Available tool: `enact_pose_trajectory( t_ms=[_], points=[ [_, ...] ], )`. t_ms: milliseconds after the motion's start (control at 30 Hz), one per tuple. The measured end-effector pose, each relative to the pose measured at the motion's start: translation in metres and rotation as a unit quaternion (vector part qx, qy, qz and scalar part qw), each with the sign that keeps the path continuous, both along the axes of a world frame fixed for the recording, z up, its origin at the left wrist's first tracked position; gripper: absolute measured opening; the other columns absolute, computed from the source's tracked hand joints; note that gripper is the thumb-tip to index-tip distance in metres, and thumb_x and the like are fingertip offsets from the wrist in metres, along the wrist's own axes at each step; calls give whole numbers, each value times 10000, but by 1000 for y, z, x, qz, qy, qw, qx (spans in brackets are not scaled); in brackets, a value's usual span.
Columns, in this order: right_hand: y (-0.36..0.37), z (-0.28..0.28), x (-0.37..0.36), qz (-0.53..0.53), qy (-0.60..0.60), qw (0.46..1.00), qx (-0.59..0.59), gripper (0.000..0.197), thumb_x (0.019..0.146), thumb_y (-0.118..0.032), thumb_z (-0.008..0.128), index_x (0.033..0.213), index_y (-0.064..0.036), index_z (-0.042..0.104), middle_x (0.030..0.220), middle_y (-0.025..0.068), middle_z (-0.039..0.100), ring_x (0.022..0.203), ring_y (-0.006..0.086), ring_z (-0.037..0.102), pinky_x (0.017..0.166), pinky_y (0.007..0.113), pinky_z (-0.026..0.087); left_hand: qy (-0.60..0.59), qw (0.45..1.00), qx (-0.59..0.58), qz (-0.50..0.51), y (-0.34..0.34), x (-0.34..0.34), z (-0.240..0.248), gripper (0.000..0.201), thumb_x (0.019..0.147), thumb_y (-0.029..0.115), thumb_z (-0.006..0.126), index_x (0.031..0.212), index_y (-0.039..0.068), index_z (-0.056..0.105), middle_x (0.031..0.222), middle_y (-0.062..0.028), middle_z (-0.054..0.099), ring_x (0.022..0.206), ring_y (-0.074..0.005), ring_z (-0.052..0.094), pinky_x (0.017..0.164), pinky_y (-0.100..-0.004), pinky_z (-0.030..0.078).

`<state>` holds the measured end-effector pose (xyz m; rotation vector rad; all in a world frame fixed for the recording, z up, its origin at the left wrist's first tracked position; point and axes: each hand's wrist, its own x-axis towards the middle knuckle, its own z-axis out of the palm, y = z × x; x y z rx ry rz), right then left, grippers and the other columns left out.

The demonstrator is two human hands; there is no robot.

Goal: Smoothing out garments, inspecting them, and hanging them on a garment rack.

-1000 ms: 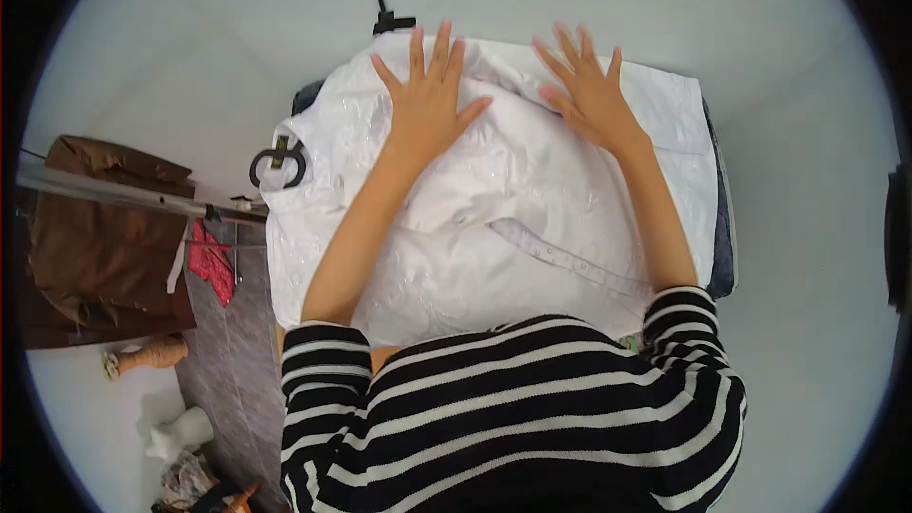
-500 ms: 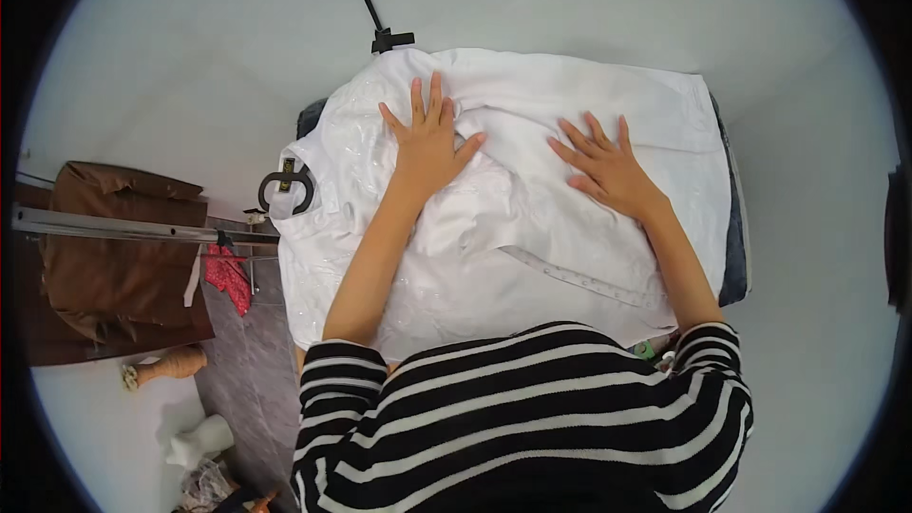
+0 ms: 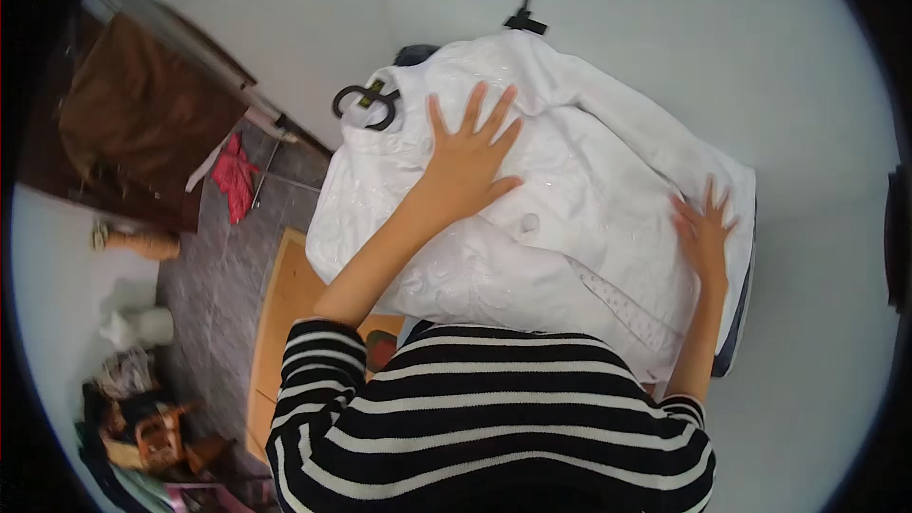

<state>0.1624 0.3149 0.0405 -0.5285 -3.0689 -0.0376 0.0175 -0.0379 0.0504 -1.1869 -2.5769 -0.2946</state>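
A white long-sleeved garment (image 3: 589, 199) with raised patterns, a collar and large pale buttons lies over a padded board. My left hand (image 3: 470, 163) rests flat on its upper part near the collar, fingers spread. Towards the right end, my right hand (image 3: 705, 233) lies on the cloth with its fingers apart, slightly blurred. Neither hand grips anything. At the collar sits a black looped thing (image 3: 380, 116), whose kind I cannot make out. A dotted strip (image 3: 617, 299) shows along a fold near my body.
A dark padded edge (image 3: 418, 54) shows beneath the cloth. Behind it, a thin black rod with a clamp (image 3: 525, 23) stands against the wall. To the left are a wooden surface (image 3: 277, 323), hanging brown cloth (image 3: 142, 119), red cloth (image 3: 234, 179) and floor clutter.
The view has turned, so the garment now slants down to the right. My right hand has slid right towards the garment's far end. My left hand stays flat near the collar.
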Motion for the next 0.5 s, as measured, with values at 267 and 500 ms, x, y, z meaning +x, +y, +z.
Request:
enact_pose_trajectory(
  t_ms=[267, 500],
  points=[
    [-98, 50, -96, 276, 137, 948, -76, 377, 842, -219, 623, 1217, -233, 591, 1529, 59, 117, 1403, 349, 23, 1023, 668, 20, -26, 948, -8, 318, -98, 59, -22, 569, 830, 409, 582, 1280, 72, 493, 1499, -165, 154, 1358, -460, 61, 918, -769, 56],
    [-275, -13, -218, 518, 140, 838, -96, 341, 822, -266, 617, 1158, -208, 617, 1512, 105, 161, 1399, 345, 59, 995, 717, 69, 27, 882, 56, 467, -132, 64, -51, 505, 885, 367, 494, 1260, 29, 491, 1461, -197, 234, 1354, -461, 96, 939, -753, 57]
  ],
)
